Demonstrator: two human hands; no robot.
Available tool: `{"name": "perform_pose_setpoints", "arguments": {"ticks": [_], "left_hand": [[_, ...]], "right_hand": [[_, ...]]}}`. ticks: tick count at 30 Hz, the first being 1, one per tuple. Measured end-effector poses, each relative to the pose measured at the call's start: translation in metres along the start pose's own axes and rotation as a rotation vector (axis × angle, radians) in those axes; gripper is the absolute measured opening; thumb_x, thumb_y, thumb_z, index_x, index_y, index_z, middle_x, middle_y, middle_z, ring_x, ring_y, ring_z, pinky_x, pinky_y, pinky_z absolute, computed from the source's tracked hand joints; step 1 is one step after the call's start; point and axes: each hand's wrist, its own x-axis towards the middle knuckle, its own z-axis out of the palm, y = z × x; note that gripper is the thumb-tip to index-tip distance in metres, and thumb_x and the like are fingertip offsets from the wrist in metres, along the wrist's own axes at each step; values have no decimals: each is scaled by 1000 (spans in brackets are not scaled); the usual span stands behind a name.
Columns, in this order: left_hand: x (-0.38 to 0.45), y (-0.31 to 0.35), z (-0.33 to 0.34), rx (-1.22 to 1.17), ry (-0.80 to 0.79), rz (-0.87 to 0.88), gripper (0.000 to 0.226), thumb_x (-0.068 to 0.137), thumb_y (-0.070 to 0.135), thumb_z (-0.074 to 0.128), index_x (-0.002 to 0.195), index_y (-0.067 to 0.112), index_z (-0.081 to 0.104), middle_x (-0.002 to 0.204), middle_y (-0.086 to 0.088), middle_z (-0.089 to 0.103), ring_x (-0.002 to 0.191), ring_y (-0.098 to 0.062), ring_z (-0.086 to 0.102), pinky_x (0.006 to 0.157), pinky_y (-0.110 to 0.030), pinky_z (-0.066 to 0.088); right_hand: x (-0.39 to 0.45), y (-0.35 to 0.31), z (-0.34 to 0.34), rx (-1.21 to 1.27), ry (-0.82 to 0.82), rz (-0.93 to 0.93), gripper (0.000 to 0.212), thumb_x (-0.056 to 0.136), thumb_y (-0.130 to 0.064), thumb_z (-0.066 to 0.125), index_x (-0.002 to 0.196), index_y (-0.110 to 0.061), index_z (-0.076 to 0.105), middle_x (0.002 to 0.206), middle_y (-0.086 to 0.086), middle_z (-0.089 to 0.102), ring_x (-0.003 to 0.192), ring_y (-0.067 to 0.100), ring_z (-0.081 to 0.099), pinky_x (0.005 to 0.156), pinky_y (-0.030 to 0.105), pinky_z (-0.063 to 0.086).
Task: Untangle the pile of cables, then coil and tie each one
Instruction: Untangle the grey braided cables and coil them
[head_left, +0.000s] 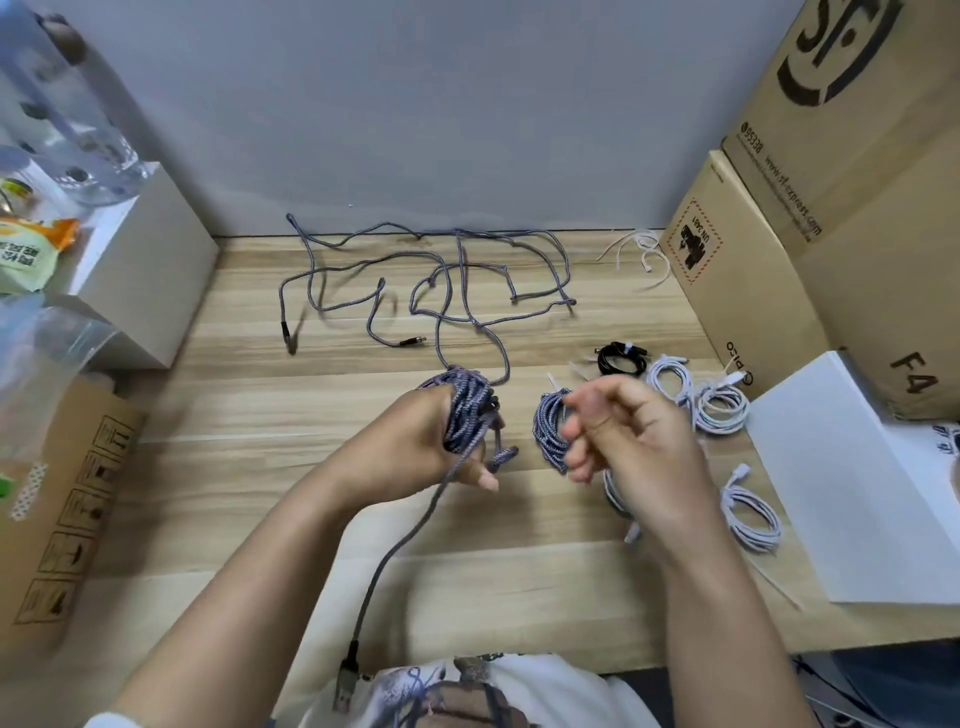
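Grey-blue braided cable (467, 405), white coils (722, 408), seemingly black coil (621, 358)

You have two hands in view, the left hand (415, 441) and the right hand (628, 441). Count three grey braided cables: one coil (467, 410) wound on your left hand, one finished grey coil (550, 436) lying beside your right hand, and one loose tangle (441, 270) spread at the back of the surface (260, 467). There is one black coiled cable (621, 358). At least three white coils show: one (670, 376), a second (722, 408), a third (753, 519). Two large cardboard boxes (831, 208) stand stacked at your right.
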Motion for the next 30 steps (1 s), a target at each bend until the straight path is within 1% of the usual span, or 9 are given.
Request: {"name": "perform_pose_setpoints", "arguments": {"ticks": [4, 9, 12, 15, 18, 20, 24, 27, 30], "left_hand": [[8, 2, 11, 255, 88, 73, 32, 70, 9, 80, 68, 13, 48, 60, 9, 48, 58, 2, 50, 55, -13, 36], [13, -2, 17, 362, 192, 17, 29, 69, 32, 63, 77, 7, 52, 68, -3, 56, 66, -21, 53, 61, -35, 44], [11, 7, 12, 188, 189, -40, 31, 67, 9, 81, 80, 11, 53, 58, 6, 53, 52, -3, 45, 53, -19, 36], [6, 17, 4, -128, 112, -38, 40, 64, -7, 81, 92, 9, 57, 58, 2, 57, 52, -6, 49, 55, -17, 40], [3, 30, 2, -324, 22, 51, 43, 64, -15, 75, 94, 8, 55, 57, 0, 54, 54, -11, 49, 55, -18, 43], [4, 36, 3, -399, 0, 104, 44, 64, -18, 72, 95, 9, 54, 56, 0, 54, 53, -11, 50, 55, -18, 44], [3, 38, -2, -491, 52, 139, 46, 59, -7, 73, 96, 9, 52, 55, 4, 59, 50, -8, 55, 52, -18, 46], [6, 28, -7, -422, 162, 122, 48, 56, -8, 78, 92, 12, 54, 56, 6, 60, 53, -4, 56, 56, -15, 46], [7, 16, -7, -287, 156, 48, 39, 61, -4, 79, 84, 14, 53, 57, 9, 56, 54, -3, 51, 55, -15, 43]], "right_hand": [[4, 13, 30, -263, -3, -12, 42, 68, -58, 61, 68, -17, 52, 54, -5, 46, 50, 12, 45, 51, 32, 42], [13, 27, 30, -634, 33, -118, 35, 74, -44, 71, 55, -22, 52, 63, -8, 42, 58, 9, 40, 61, 31, 37], [17, 24, 20, -343, 9, -43, 26, 86, -18, 66, 61, -20, 60, 55, -7, 49, 50, 7, 47, 52, 28, 43], [19, 19, 9, 55, 16, 91, 20, 92, 0, 52, 80, -12, 61, 56, 2, 52, 39, 6, 51, 39, 17, 43], [22, 26, 6, -64, -9, 41, 26, 89, 5, 53, 80, -17, 62, 71, 12, 59, 33, 1, 40, 36, 14, 31], [22, 29, 8, -248, -80, -3, 37, 84, 8, 56, 68, -24, 64, 69, -4, 63, 40, -2, 44, 45, 10, 32], [12, 25, 10, -553, -342, -81, 35, 84, -16, 68, 60, -42, 65, 57, -20, 61, 57, -2, 54, 61, 21, 42], [-2, 12, 6, -380, -426, -194, 19, 83, -28, 68, 66, -33, 60, 61, -22, 60, 60, -5, 52, 60, 11, 37], [-10, -6, 3, -117, -307, -345, 23, 86, -45, 60, 69, -29, 60, 64, -18, 59, 60, -5, 51, 59, 6, 36]]}}
